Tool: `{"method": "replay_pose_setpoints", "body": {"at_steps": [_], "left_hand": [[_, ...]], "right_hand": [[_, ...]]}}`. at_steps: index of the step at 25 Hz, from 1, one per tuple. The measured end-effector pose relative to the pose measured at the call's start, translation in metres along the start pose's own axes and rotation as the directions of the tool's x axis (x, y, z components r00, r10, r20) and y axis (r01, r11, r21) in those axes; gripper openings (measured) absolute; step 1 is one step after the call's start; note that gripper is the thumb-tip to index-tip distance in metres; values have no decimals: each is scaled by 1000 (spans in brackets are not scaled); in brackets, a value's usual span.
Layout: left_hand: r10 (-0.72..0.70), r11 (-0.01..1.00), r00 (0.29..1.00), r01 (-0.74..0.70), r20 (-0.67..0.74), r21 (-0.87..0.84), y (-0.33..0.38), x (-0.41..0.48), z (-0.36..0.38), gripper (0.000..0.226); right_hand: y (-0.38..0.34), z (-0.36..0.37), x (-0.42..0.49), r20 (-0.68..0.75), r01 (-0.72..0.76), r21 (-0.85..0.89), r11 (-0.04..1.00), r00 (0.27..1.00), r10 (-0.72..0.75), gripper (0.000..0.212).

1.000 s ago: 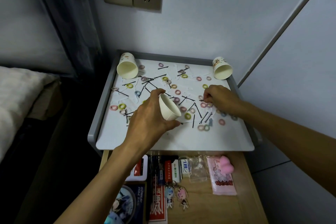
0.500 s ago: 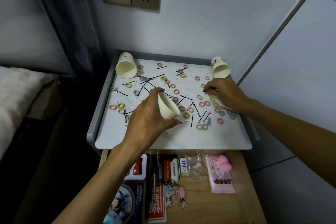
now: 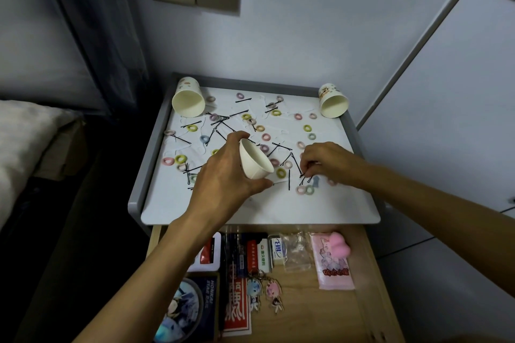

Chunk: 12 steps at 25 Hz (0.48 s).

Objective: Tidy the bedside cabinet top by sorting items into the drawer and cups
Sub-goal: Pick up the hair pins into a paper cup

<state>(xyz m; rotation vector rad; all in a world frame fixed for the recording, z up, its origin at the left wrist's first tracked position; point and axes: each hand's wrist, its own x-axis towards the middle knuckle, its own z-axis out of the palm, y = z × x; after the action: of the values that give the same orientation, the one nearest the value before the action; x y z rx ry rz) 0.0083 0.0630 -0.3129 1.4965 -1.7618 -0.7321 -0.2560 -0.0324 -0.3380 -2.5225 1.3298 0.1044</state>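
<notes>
Hands work above the white cabinet top, strewn with pastel hair rings and black bobby pins. The left hand grips a tilted white paper cup; the right hand's fingertips pinch pins near the right edge, the wooden drawer open below.

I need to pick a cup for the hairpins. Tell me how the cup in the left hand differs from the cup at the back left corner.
The held cup is lifted off the cabinet top in the left hand; the back-left cup lies on its side on the cabinet top. The held cup looks plain white; the back-left cup has a printed pattern. Both are paper cups and appear empty.
</notes>
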Motion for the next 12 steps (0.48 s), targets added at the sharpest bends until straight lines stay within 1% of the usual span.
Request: {"method": "replay_pose_setpoints", "body": {"at_steps": [3, 6, 9, 12], "left_hand": [[3, 1000, 1000, -3, 2, -5, 1, 0, 0, 82], [7, 1000, 1000, -7, 5, -5, 0, 1, 0, 82], [2, 1000, 1000, -2, 2, -3, -2, 1, 0, 81], [6, 1000, 1000, -6, 4, -3, -1, 1, 0, 82]], "right_hand": [[0, 0, 2, 3, -4, 15, 1000, 1000, 4, 3], [0, -2, 4, 7, 22, 29, 999, 1000, -22, 4], [1, -1, 5, -10, 45, -15, 999, 999, -46, 4], [0, 6, 3, -72, 121, -92, 988, 989, -128, 6]]}}
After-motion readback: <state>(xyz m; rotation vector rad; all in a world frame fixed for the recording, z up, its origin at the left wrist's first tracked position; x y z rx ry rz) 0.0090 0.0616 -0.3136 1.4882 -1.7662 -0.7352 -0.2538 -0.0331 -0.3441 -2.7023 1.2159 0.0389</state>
